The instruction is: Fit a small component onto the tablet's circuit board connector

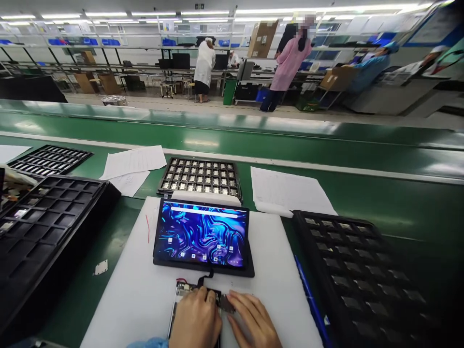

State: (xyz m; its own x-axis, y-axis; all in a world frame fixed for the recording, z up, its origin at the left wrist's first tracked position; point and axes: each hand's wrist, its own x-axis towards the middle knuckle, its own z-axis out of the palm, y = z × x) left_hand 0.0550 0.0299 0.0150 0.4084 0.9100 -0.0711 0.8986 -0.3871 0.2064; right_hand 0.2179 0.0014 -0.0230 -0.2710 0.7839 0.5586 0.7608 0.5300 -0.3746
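Observation:
My left hand [197, 316] rests with its fingers curled down on an opened electronic device [174, 309] at the near edge of a white foam mat [119, 295]. What those fingertips pinch, if anything, is hidden. Between the thumb and fingers of my right hand [255, 321] is a small dark flat piece [227, 304], close against the device's right side. A black flex cable [205, 277] runs from the device towards a lit tablet screen [203, 234], which leans on a dark support. A short red wire [181, 280] shows at the device's upper left.
Black compartment trays stand left [54, 212] and right [348, 256]; a tray of small metallic parts [201, 175] lies behind the tablet. Papers [290, 191] lie on the green bench. A blue strip [308, 290] borders the mat. Beyond, people [290, 60] stand at other benches.

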